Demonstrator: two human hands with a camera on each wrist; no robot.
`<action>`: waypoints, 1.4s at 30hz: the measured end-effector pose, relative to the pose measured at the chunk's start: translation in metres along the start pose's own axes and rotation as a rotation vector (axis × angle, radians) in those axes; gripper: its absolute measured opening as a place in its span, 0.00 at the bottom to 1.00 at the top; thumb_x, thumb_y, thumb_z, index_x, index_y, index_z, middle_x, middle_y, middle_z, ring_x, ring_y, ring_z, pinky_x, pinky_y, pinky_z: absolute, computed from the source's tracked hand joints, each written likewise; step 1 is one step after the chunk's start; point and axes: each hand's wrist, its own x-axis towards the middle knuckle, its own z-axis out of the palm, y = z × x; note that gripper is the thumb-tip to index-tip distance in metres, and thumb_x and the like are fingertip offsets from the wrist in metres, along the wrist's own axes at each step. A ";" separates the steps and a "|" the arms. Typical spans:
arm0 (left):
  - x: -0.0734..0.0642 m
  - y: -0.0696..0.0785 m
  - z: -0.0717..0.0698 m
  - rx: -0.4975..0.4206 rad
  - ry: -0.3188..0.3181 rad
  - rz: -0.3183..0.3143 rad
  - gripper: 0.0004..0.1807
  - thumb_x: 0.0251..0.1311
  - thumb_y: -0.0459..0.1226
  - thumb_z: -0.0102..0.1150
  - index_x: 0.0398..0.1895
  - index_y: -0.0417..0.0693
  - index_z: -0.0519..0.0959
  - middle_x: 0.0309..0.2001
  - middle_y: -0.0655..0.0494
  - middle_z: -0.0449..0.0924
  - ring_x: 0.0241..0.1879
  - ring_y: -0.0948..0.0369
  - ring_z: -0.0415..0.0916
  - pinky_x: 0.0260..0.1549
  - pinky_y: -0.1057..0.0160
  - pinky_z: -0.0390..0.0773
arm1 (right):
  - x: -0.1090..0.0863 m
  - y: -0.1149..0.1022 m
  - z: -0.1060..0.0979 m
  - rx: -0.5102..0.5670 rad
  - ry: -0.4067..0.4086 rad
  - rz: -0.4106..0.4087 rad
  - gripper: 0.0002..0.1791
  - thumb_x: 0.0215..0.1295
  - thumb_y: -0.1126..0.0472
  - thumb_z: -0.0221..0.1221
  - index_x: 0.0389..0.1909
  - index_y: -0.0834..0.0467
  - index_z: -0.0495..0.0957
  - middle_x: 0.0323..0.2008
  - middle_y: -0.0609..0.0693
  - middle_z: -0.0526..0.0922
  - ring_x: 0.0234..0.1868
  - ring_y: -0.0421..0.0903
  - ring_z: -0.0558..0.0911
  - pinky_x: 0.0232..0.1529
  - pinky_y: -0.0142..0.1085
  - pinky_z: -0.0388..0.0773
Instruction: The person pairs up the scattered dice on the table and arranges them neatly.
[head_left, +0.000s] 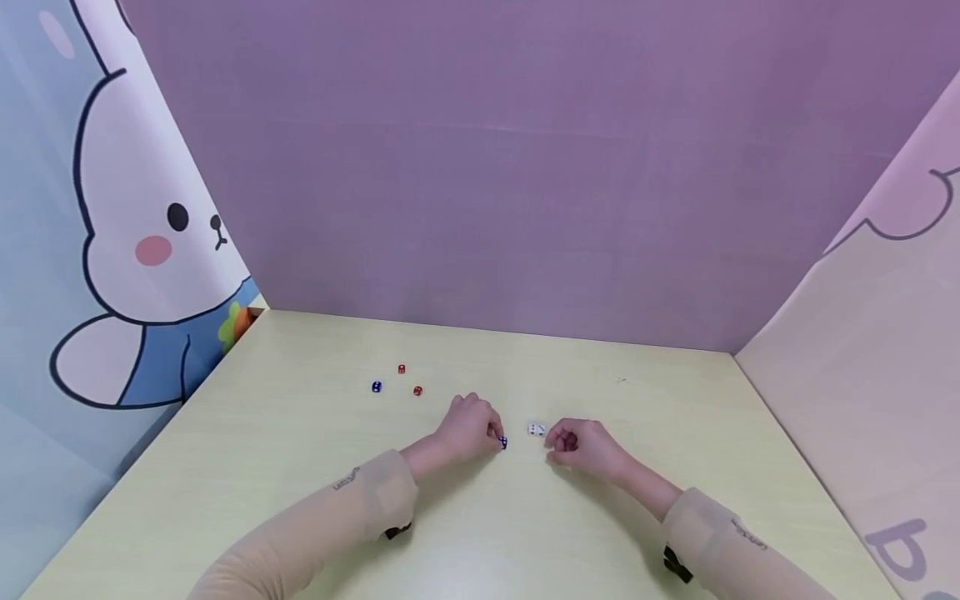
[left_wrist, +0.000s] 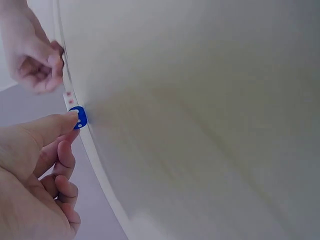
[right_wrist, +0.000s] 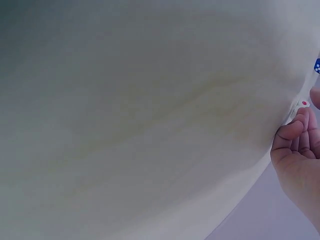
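Thumb and fingertips of my left hand (head_left: 469, 427) pinch a blue die (head_left: 503, 442) with white dots. This die (left_wrist: 78, 118) shows large in the left wrist view. Just right of it on the table, two white dice (head_left: 536, 430) sit side by side. My right hand (head_left: 588, 447) is beside the white dice, its fingers loosely bent with a gap between thumb and forefinger, holding nothing. In the right wrist view, a white die with a red dot (right_wrist: 304, 103) peeks out beyond the right fingertips, partly hidden by them.
Further back on the left of the pale table (head_left: 300, 467) lie two red dice, one behind (head_left: 401, 368) and one nearer (head_left: 417, 391), plus another blue die (head_left: 377, 387). A purple panel (head_left: 510, 183) rises at the table's far edge, with printed panels at both sides.
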 end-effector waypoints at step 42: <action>0.021 0.044 0.020 0.072 0.018 0.033 0.08 0.44 0.43 0.72 0.30 0.58 0.86 0.27 0.67 0.81 0.31 0.64 0.65 0.37 0.64 0.61 | 0.006 0.008 0.006 0.003 0.047 -0.187 0.06 0.49 0.71 0.65 0.29 0.60 0.79 0.21 0.41 0.76 0.23 0.31 0.70 0.24 0.26 0.71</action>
